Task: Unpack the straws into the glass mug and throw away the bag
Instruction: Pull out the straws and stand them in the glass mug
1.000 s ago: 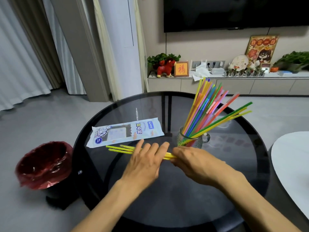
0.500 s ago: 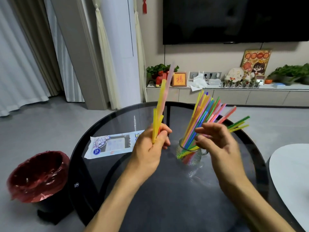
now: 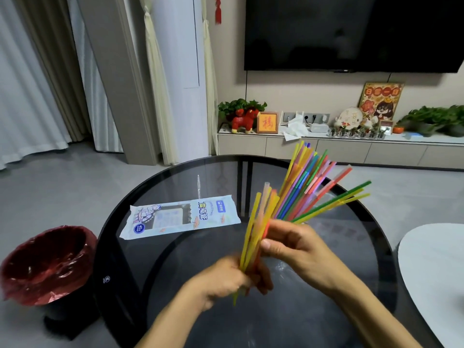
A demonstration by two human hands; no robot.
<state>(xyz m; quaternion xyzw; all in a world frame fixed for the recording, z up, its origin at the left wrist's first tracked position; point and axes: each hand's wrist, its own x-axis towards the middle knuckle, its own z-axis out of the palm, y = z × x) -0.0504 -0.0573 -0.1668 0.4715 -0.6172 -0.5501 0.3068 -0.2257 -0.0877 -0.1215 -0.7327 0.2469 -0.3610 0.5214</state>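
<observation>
Yellow straw bundle [image 3: 256,229] clamped in left hand [image 3: 223,282] and right hand [image 3: 296,249] fingers; most straws [image 3: 311,187] apparently already mugged; empty-looking bag [image 3: 180,218] undiscarded on table [image 3: 351,247].

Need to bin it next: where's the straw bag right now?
In the head view, the empty straw bag lies flat on the glass table's far left part, left of both hands, with the red-lined bin on the floor beyond the table's left edge.

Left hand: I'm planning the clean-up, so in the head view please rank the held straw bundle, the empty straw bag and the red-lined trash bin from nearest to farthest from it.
1. Held straw bundle: gripped in the left hand itself.
2. Empty straw bag: flat on the glass table, up and to the left of the hand.
3. Red-lined trash bin: on the floor, left of the table's edge.
</observation>
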